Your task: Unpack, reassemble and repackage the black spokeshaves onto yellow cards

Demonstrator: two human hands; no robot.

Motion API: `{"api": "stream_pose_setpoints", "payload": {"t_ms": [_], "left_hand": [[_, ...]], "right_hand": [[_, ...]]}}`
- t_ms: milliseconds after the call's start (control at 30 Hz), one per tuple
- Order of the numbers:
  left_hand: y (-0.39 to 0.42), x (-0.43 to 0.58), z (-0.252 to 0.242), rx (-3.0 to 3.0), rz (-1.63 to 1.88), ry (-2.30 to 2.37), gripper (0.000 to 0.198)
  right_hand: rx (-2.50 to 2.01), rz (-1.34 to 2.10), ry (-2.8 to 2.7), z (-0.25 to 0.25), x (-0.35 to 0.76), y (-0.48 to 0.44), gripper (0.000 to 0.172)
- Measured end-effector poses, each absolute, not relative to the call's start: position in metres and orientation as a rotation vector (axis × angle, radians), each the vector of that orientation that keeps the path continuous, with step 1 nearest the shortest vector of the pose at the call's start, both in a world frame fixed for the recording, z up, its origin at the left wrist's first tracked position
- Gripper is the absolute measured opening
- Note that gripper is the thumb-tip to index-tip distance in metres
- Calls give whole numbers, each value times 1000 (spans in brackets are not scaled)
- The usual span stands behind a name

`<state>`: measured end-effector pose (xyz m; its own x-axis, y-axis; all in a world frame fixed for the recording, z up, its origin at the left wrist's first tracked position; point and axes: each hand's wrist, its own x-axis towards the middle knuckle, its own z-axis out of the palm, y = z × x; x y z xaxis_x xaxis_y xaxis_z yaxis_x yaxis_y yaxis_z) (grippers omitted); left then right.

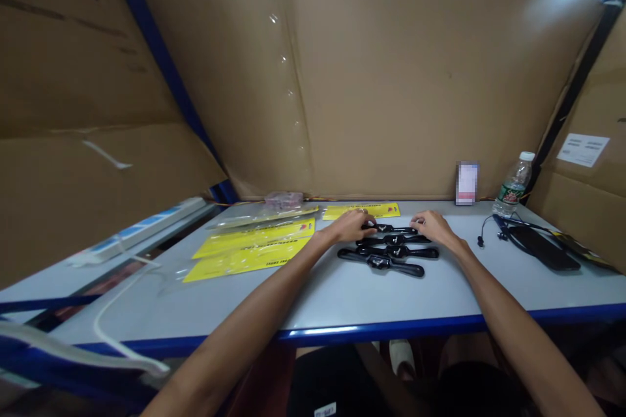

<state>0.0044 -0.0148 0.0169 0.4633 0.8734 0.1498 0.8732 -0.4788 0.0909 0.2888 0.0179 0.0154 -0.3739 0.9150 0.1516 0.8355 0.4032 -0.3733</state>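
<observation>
Our left hand (349, 225) and right hand (433, 225) lie palm down on the table (342, 303), fingers bent. Each set of fingertips rests on one end of the farthest watch (394, 229), the left hand at its left strap end and the right hand at its right. We cannot tell whether the fingers pinch the strap or only press it flat; nothing is lifted, and the piece lies on the tabletop between the two hands. Holding both ends at once seems to us a way of keeping the strap stretched out straight. Just in front of it lie three more black watches (386, 263), straps extended and parallel, close together but each on its own line, probably so that any one can be taken without disturbing the rest. To the left, near our left forearm, yellow cards in clear sleeves (254, 247) overlap loosely, with another yellow card (362, 210) just beyond the left hand; they sit within easy reach but off the watches. Well apart on the right are a dark phone (542, 247), an earphone cable (489, 228) and an upright water bottle (512, 189), pushed to the corner, away from the middle of the table. A cardboard wall (391, 78) stands behind the table and closes off the back.
</observation>
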Motion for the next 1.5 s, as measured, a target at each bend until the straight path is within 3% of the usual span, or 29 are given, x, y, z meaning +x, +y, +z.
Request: {"api": "stream_pose_setpoints", "payload": {"t_ms": [267, 1500], "left_hand": [[-12, -9, 21, 2608, 173, 1672, 29], [-17, 23, 9, 2643, 304, 1695, 34]], "right_hand": [[-1473, 292, -2500, 15, 285, 15, 29], [-1447, 172, -2461, 13, 291, 25, 29]]}}
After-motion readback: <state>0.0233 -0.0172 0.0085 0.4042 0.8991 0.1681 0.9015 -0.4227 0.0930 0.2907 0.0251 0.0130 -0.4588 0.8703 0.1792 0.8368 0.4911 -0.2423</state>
